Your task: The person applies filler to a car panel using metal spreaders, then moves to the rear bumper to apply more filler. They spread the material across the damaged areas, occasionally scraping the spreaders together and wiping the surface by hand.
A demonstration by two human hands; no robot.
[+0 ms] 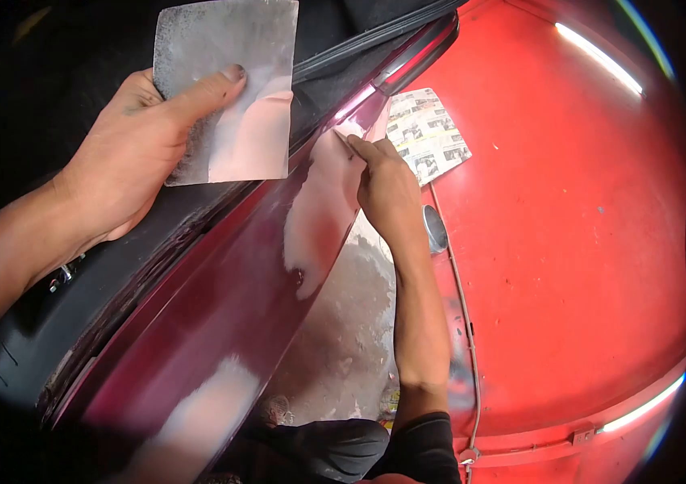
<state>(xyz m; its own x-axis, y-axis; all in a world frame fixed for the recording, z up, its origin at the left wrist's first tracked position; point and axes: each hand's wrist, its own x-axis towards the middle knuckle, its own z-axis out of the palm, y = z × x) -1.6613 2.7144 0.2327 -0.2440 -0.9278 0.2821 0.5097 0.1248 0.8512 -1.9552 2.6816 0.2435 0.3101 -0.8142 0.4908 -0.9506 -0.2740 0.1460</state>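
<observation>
Nearest you, the maroon car panel (222, 315), with a pale filler patch (319, 218) just below your right hand (389, 189). Its fingers are bunched together, tips on the panel edge; can't tell if they pinch a small blade. Left hand (125, 153) is clamped on a thin metal sheet (238, 121), thumb on top. The sheet is likely light, stiff and slick where smeared; grip the bare edge. Beyond the fingers are newspaper (428, 133) and a red body (585, 242). The forearms are cut off.

Your left hand (129, 153) holds a flat grey sheet (230, 73) smeared pale pink. The glossy maroon body panel (222, 323) carries whitish-pink patches (319, 218). The bright red metal panel (585, 242) bears a black-and-white printed newspaper scrap (428, 133).
</observation>
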